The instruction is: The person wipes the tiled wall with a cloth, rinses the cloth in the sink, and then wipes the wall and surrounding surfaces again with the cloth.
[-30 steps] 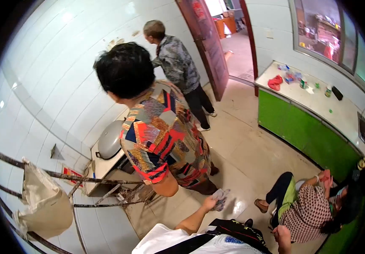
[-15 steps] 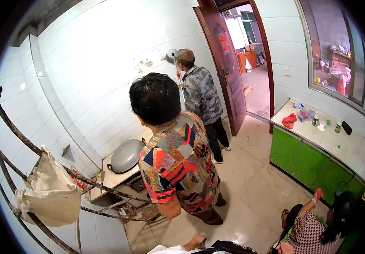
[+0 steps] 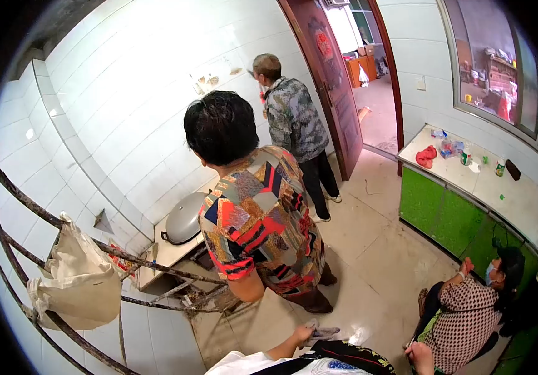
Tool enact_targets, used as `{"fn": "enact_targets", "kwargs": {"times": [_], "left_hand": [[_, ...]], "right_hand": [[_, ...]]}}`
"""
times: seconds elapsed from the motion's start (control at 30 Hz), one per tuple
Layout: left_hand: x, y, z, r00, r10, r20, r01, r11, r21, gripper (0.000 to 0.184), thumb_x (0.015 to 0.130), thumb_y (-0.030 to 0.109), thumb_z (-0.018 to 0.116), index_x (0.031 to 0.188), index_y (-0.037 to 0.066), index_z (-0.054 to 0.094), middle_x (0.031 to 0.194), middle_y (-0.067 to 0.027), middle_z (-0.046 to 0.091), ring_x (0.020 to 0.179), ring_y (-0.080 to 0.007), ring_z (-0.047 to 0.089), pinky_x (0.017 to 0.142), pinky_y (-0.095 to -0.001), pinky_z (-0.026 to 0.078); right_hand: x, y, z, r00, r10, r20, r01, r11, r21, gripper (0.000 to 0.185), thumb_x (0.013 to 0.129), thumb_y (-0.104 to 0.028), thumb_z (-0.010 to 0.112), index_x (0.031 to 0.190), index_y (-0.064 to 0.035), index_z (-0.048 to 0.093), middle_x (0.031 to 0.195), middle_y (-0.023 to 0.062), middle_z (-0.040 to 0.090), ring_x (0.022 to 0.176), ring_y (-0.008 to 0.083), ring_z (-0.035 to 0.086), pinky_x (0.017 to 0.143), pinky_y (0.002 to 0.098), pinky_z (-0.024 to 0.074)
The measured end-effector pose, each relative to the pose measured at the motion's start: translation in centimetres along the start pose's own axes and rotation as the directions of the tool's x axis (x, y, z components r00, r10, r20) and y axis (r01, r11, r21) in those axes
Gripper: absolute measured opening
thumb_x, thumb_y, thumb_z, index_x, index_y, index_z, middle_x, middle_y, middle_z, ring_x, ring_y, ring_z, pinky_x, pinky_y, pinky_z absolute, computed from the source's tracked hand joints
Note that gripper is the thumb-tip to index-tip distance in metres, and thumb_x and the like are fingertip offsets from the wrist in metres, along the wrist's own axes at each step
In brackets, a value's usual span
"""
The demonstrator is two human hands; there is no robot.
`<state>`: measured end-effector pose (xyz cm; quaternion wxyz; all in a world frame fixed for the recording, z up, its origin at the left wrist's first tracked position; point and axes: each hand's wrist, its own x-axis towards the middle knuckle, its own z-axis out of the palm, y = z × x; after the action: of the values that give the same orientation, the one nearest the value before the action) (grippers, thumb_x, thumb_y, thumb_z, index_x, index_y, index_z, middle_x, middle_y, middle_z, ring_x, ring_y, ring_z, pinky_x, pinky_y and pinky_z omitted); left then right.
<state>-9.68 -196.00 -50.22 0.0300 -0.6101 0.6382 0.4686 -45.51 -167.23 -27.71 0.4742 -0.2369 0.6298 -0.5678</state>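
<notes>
My left hand (image 3: 302,334) is closed around a crumpled grey cloth (image 3: 325,334) at the bottom centre, above the tiled floor. At the lower right, my right hand (image 3: 420,355) is curled shut near the crouching person in a checked top (image 3: 462,325); what it holds, if anything, is too small to make out. A black bag with light lettering (image 3: 350,357) lies against my white shirt, between my hands.
A person in a patterned shirt (image 3: 256,219) stands ahead; another in a camouflage jacket (image 3: 297,119) faces the stained wall. Left are a metal frame (image 3: 175,272) with a hanging bag (image 3: 81,281) and a lidded wok (image 3: 184,219). Right is a green-fronted counter (image 3: 437,206).
The view has tilted and shifted. My left hand and its cloth show more fully than half a second ago. The crouching person's head has lifted, and the camouflage-jacketed person's round-headed tool is now mostly hidden.
</notes>
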Motion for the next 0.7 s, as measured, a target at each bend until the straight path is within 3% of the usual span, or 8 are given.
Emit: {"fn": "enact_targets", "kwargs": {"times": [0.13,0.2,0.27,0.33,0.4,0.47,0.6,0.7], "left_hand": [[0.0,1.1,0.5,1.0,0.002,-0.014,-0.003,0.998,-0.065,0.053,0.084,0.047,0.056,0.116,0.004,0.062,0.107,-0.0205,0.065,0.096,-0.0313,0.063,0.083,-0.0387,0.048],[-0.4,1.5,0.2,0.997,-0.074,-0.026,0.069,0.986,-0.154,0.052,0.084,0.043,0.058,0.114,0.001,0.062,0.107,-0.0208,0.065,0.097,-0.0301,0.063,0.084,-0.0378,0.049],[-2.5,3.4,-0.6,0.999,-0.042,0.001,0.042,0.987,-0.157,0.042,0.09,0.03,0.054,0.118,-0.001,0.057,0.111,-0.0201,0.064,0.096,-0.0298,0.064,0.084,-0.0378,0.051],[-7.4,8.3,-2.1,0.991,-0.079,0.111,0.132,0.768,-0.626,0.035,0.096,0.018,0.045,0.124,-0.001,0.048,0.115,-0.0193,0.062,0.093,-0.0306,0.065,0.084,-0.0388,0.053],[-5.3,4.9,-1.5,0.993,-0.027,0.111,0.081,0.852,-0.518,0.033,0.098,0.01,0.038,0.129,0.001,0.04,0.119,-0.0189,0.06,0.092,-0.0324,0.066,0.083,-0.0406,0.055],[-6.3,4.6,-2.0,0.988,-0.136,0.069,0.152,0.86,-0.487,0.031,0.097,0.014,0.041,0.124,0.0,0.048,0.113,-0.0185,0.063,0.09,-0.0292,0.067,0.081,-0.0404,0.055],[-6.0,1.6,-1.9,0.995,-0.089,0.042,0.098,0.94,-0.328,0.029,0.095,0.018,0.046,0.117,0.001,0.056,0.106,-0.0189,0.066,0.088,-0.0266,0.067,0.079,-0.0393,0.054],[-4.1,-2.4,-1.4,0.995,-0.019,-0.1,0.02,1.0,0.014,0.036,0.089,0.032,0.055,0.1,-0.001,0.065,0.092,-0.0212,0.068,0.082,-0.0271,0.066,0.074,-0.0403,0.052]], "right_hand": [[2.2,2.4,-0.6,0.953,0.26,-0.156,-0.271,0.961,-0.056,0.04,0.096,-0.035,0.049,0.07,-0.005,0.055,0.051,-0.0011,0.034,0.043,0.0085,0.028,0.043,0.0274,0.0217],[1.7,2.7,-0.7,0.965,0.22,-0.142,-0.236,0.966,-0.107,0.039,0.096,-0.034,0.05,0.07,-0.005,0.056,0.051,-0.0011,0.035,0.043,0.0081,0.029,0.042,0.027,0.0216],[1.3,2.7,-0.4,0.98,0.183,-0.085,-0.18,0.983,0.036,0.039,0.096,-0.034,0.05,0.071,-0.0048,0.057,0.05,-0.0015,0.036,0.043,0.0075,0.029,0.042,0.0269,0.0214],[1.1,2.8,-0.1,0.961,0.247,-0.128,-0.247,0.969,0.015,0.039,0.096,-0.034,0.05,0.071,-0.0049,0.057,0.05,-0.0015,0.035,0.042,0.0073,0.029,0.042,0.0268,0.021],[0.9,2.7,0.2,0.965,0.237,-0.115,-0.24,0.971,-0.018,0.039,0.096,-0.035,0.05,0.071,-0.005,0.056,0.05,-0.0022,0.033,0.042,0.0075,0.028,0.042,0.027,0.0206],[0.6,3.2,0.3,0.969,0.22,-0.116,-0.223,0.975,-0.016,0.039,0.096,-0.035,0.05,0.071,-0.0052,0.056,0.05,-0.0021,0.034,0.042,0.0076,0.028,0.042,0.027,0.0208],[0.2,2.3,0.6,0.973,0.204,-0.107,-0.208,0.978,-0.028,0.039,0.095,-0.036,0.051,0.07,-0.0056,0.055,0.052,-0.0025,0.036,0.044,0.0076,0.031,0.043,0.0261,0.0231],[-0.5,3.6,0.3,0.999,-0.025,-0.041,0.022,0.998,-0.065,0.034,0.097,-0.033,0.049,0.073,-0.0082,0.052,0.062,-0.0034,0.04,0.057,0.0062,0.035,0.052,0.0237,0.0291]]}}
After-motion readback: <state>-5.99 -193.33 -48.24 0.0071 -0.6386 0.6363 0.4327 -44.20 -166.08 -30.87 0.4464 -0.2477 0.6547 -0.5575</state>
